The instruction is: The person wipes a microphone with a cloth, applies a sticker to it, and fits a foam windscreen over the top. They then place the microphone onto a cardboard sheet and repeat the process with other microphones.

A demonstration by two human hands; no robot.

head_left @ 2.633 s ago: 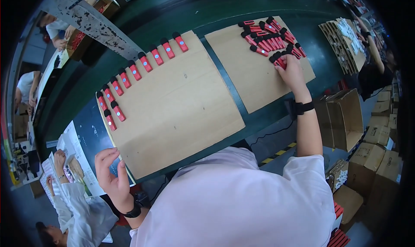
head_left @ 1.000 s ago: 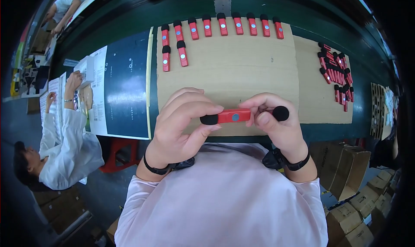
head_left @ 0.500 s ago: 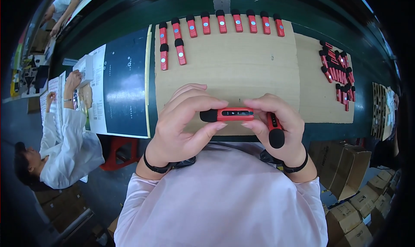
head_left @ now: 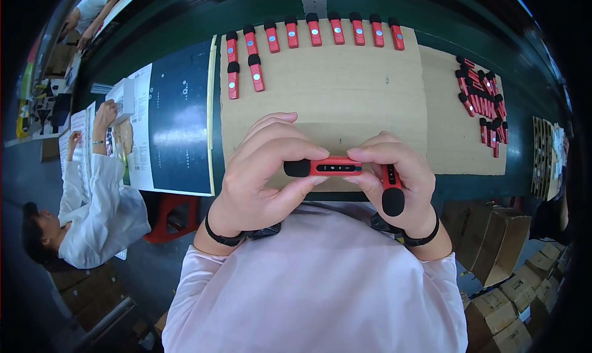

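Observation:
Over the near edge of the cardboard, a small red wireless microphone with a black foam cap lies level between my two hands, its dark panel of small icons facing up. My left hand pinches it near the foam end between thumb and index finger. At the plain end, my right hand grips it with thumb and index fingertips. A second red microphone is tucked in my right palm, foam cap toward me. Part of its body is hidden by the fingers.
On the cardboard sheet, similar red microphones stand in a far row, two more below at left. A cluster of them lies on the right-hand cardboard. A co-worker sits at left beside a dark blue board. Cartons stand at right.
The microphone between my hands has shifted slightly toward me. The second one in my right palm has moved a little. Both hands keep their grip.

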